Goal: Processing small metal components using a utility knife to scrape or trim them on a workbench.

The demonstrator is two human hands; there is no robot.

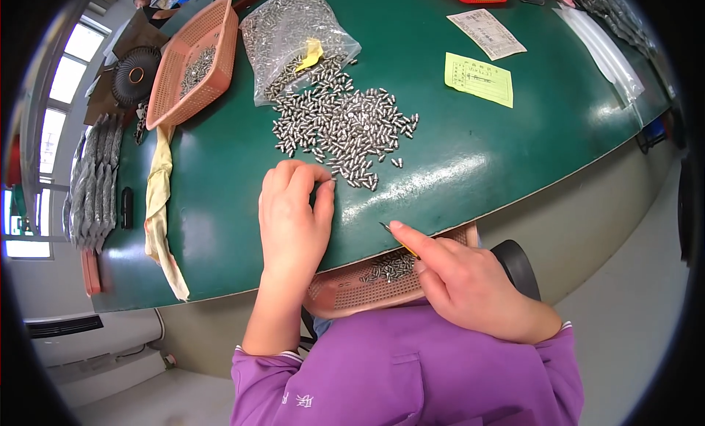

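A heap of small, shiny, pointed metal parts [360,125] lies spread on the green table. At its near edge is my left hand [294,213], fingers curled and thumb close to the index finger; whatever is in the pinch is too small to make out. Nearer the table's front edge, my right hand [470,279] grips a thin tool [403,245] with a yellow body and a dark pointed tip. Its index finger stretches along the tool toward the tip. Below the table edge, under my right hand, sits a pink perforated basket [341,297] holding more metal parts.
A clear bag [294,29] of parts lies behind the heap, beside an orange basket [220,66]. A pale cloth strip [158,198] and stacked grey packets [95,183] lie left. Yellow [479,79] and white [487,34] paper slips are at the right. A person [153,13] is far left.
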